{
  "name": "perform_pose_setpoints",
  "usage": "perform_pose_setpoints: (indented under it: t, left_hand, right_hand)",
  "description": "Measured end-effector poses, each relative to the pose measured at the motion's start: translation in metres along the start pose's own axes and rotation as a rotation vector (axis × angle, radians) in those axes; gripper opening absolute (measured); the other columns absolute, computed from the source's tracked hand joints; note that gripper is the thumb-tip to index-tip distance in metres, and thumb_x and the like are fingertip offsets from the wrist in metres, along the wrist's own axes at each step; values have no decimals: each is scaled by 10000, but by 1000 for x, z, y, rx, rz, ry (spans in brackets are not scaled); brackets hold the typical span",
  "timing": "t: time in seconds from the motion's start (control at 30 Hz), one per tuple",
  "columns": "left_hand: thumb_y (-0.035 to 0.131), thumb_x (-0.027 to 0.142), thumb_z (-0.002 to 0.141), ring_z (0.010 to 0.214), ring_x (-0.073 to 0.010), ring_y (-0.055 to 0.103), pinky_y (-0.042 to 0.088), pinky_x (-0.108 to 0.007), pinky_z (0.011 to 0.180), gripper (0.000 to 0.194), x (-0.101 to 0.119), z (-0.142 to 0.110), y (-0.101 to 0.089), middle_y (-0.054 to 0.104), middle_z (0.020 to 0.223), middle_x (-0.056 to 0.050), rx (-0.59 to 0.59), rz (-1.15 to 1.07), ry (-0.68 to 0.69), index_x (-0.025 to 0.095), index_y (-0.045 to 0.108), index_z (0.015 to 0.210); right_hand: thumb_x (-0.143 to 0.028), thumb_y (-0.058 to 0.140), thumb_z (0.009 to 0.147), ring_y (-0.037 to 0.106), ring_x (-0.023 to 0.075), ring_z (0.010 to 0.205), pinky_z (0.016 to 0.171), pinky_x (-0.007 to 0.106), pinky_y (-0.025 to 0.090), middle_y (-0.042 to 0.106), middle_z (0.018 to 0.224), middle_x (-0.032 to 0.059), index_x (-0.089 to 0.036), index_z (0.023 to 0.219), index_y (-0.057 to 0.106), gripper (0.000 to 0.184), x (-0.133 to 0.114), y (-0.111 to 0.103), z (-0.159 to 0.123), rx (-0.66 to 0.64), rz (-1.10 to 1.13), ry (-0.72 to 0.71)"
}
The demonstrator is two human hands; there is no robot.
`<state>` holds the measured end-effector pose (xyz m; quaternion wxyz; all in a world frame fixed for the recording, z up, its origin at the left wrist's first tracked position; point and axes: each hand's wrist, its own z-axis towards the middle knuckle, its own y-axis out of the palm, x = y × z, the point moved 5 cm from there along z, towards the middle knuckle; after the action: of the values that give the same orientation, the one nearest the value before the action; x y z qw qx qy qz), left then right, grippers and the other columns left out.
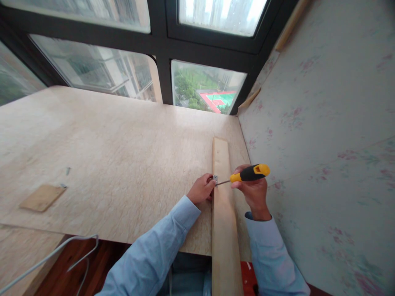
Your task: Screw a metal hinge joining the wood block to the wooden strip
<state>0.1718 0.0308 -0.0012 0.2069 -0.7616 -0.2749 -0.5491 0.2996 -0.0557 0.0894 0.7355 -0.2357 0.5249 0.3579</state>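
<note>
A long pale wooden batten [224, 213] lies on the tabletop [123, 164], running away from me along the right side. A small metal bracket [215, 179] sits against the batten's left edge. My left hand [202, 189] pinches that bracket and steadies it. My right hand [253, 191] grips a screwdriver with a yellow and black handle [250, 173]. Its thin shaft points left and its tip meets the bracket. Both arms wear light blue sleeves.
A small flat wooden piece [42, 197] lies at the table's left, with a screw-like bit [68, 170] beyond it. A floral-papered wall [324, 144] rises close on the right. Dark-framed windows [160, 61] stand behind the table. A bent metal rod [74, 246] hangs below the front edge.
</note>
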Motion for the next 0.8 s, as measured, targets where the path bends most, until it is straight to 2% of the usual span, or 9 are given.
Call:
perform_pose_setpoints:
  t: [0.1,0.2,0.33,0.4,0.47,0.57,0.63,0.73,0.8]
  left_hand:
    - [482,289,890,610,-135,595,461,-190,421,277,0,0,0,633,860,-55,-8,5,1,144,574,1108]
    - [483,281,889,601,-133,589,459,-192,413,258,2,-1,0,629,860,-56,3,10,6,140,573,1085]
    - [496,271,888,576,-118,575,452,-182,412,229,4,-2,0,616,841,-46,7,-1,-6,141,569,1062]
    - [493,273,893,576,-118,577,452,-180,418,227,4,-2,0,610,818,-38,0,-7,-14,144,566,1065]
    - [486,276,896,577,-123,582,455,-183,420,231,2,-1,1,606,805,-34,-4,-3,-18,145,564,1071]
    - [488,285,895,571,-124,581,450,-188,417,245,1,0,0,603,810,-36,7,27,6,140,572,1074]
    - [484,289,895,567,-123,576,445,-189,417,256,2,0,-1,605,812,-40,12,38,24,135,576,1079]
    - [481,291,895,565,-120,567,448,-187,422,264,1,0,0,610,799,-39,3,27,16,133,571,1087]
    - [492,299,893,562,-115,563,446,-181,420,262,0,0,0,609,791,-35,0,17,4,139,570,1086]
  right_hand:
    - [-421,918,529,603,166,701,633,292,519,651,776,3,-225,765,643,412,-1,2,-1,-19,-4,-51]
    - [-483,842,649,645,217,835,741,354,541,697,864,41,-239,837,696,341,1,3,-3,-77,-19,-75]
    - [-556,630,846,596,296,1171,985,491,478,676,1235,105,-256,1116,703,410,4,10,-7,-239,5,-15]
    - [-550,566,892,547,301,1263,1047,523,437,594,1378,99,-276,1264,632,466,6,15,-9,-324,103,34]
    - [-507,574,904,528,300,1296,1072,540,418,560,1420,86,-292,1313,594,463,7,17,-12,-367,198,64]
    - [-418,633,890,605,290,1209,1048,548,446,619,1353,90,-282,1282,617,415,9,15,-13,-344,224,97]
    - [-368,687,858,678,265,1075,983,516,504,703,1213,83,-269,1200,661,356,11,11,-12,-276,185,107]
    - [-310,815,728,709,227,886,820,417,582,756,955,45,-243,964,708,267,13,3,-8,-118,110,66]
    - [-279,892,609,691,206,818,746,364,588,734,864,20,-234,849,685,320,14,-2,-4,-11,78,15]
